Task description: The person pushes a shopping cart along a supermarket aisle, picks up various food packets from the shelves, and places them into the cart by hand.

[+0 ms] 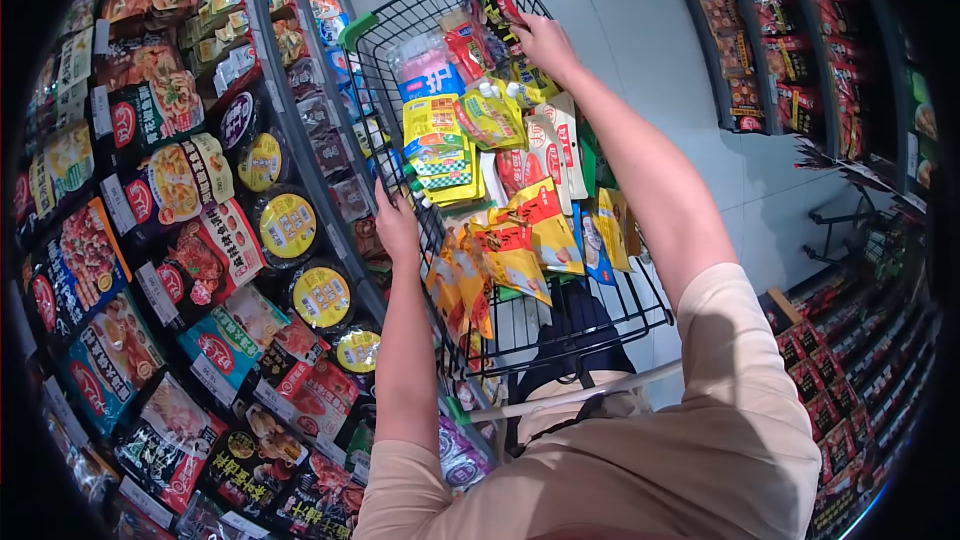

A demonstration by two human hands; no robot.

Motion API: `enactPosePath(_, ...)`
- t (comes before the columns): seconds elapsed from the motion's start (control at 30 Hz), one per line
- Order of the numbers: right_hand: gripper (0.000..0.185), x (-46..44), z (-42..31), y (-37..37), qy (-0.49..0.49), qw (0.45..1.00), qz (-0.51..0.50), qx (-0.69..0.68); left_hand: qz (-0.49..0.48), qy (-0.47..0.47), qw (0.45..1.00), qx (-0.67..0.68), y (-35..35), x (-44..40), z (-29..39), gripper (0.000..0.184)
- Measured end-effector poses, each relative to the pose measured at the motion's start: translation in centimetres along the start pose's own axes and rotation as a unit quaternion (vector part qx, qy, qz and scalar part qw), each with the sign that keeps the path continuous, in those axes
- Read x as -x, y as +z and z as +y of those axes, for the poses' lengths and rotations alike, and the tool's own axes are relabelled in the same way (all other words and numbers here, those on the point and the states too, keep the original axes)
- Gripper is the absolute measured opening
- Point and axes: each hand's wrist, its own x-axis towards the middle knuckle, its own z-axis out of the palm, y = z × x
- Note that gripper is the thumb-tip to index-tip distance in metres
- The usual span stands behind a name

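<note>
A black wire shopping cart (450, 302) with green corner caps stands in front of me, filled with food packets. At the cart's far end my right hand (543, 46) is closed on a black packet (492, 8) with red and yellow print. My left hand (397, 227) has its fingers closed over the cart's left side rim. Between my hands lie yellow pouches with white caps (490, 118), a blue and pink packet (430, 78) and a red and white packet (522, 170). Nearer to me are several yellow and orange bags (545, 228).
Sloping shelves of packaged food (165, 185) run close along the cart's left side, with round yellow-lidded tubs (287, 225) at their edge. More shelves (780, 30) stand on the right, beyond the grey tiled floor (640, 35). The cart's pale handle bar (570, 392) crosses before my body.
</note>
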Motion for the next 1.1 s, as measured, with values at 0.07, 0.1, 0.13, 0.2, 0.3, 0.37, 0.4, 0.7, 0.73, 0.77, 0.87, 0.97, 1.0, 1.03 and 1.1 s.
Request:
enactPosePath(0.07,0.023,-0.3,0.0,0.6,0.030,0.997,0.035,0.064,0.003,0.002,1.000,-0.005,0.1,0.0,-0.2,0.052)
enactPosePath(0.1,0.023,-0.4,-0.1,1.1,0.061,0.988,0.067,0.126,0.006,0.002,1.000,-0.012,0.0,0.0,-0.3,0.052)
enactPosePath(0.13,0.022,-0.5,-0.2,1.6,0.119,0.983,0.092,0.106,0.007,0.002,1.000,-0.014,-0.1,0.1,-0.3,0.051)
enactPosePath(0.2,0.022,-1.0,-0.1,2.2,0.145,0.979,0.105,0.098,0.010,0.006,1.000,-0.013,-0.2,0.2,-0.1,0.050)
enactPosePath(0.3,0.022,-0.9,-1.2,1.8,0.148,0.981,0.097,0.084,0.010,0.002,1.000,-0.018,-0.6,0.5,0.2,0.049)
enactPosePath(0.37,0.022,-0.9,-1.8,1.6,0.120,0.987,0.076,0.077,0.010,-0.006,1.000,-0.022,-0.6,0.4,0.2,0.048)
enactPosePath(0.4,0.022,-0.8,-1.6,1.7,0.071,0.991,0.083,0.077,0.012,0.009,1.000,-0.015,-0.4,0.3,0.0,0.048)
enactPosePath(0.7,0.031,2.0,-1.8,1.0,0.116,0.979,0.149,0.076,-0.009,-0.029,1.000,-0.005,-1.2,0.6,0.9,0.048)
enactPosePath(0.73,0.033,2.1,-1.4,0.8,0.117,0.979,0.139,0.092,-0.002,-0.030,0.999,-0.012,-1.0,0.5,0.6,0.048)
enactPosePath(0.77,0.033,2.4,-0.8,0.7,0.111,0.979,0.142,0.093,0.002,-0.029,1.000,-0.007,-0.8,0.4,0.3,0.048)
enactPosePath(0.87,0.038,5.1,-1.3,-0.8,0.103,0.983,0.135,0.077,-0.004,-0.040,0.998,0.040,-2.0,0.8,1.1,0.047)
enactPosePath(0.97,0.037,9.7,-1.5,-2.4,0.045,0.989,0.140,0.013,0.060,0.032,0.991,0.115,-0.9,1.0,-0.7,0.044)
enactPosePath(1.0,0.037,11.6,-1.7,-3.2,0.019,0.990,0.138,0.024,0.002,-0.011,0.989,0.150,-1.8,1.4,-0.4,0.048)
enactPosePath(1.03,0.037,13.6,-1.8,-4.0,-0.007,0.990,0.135,0.037,0.010,-0.011,0.988,0.156,-1.1,1.3,-1.7,0.048)
enactPosePath(1.1,0.036,17.7,-1.8,-5.4,-0.015,0.993,0.120,-0.014,-0.032,0.034,0.975,0.217,1.4,1.7,-5.8,0.056)
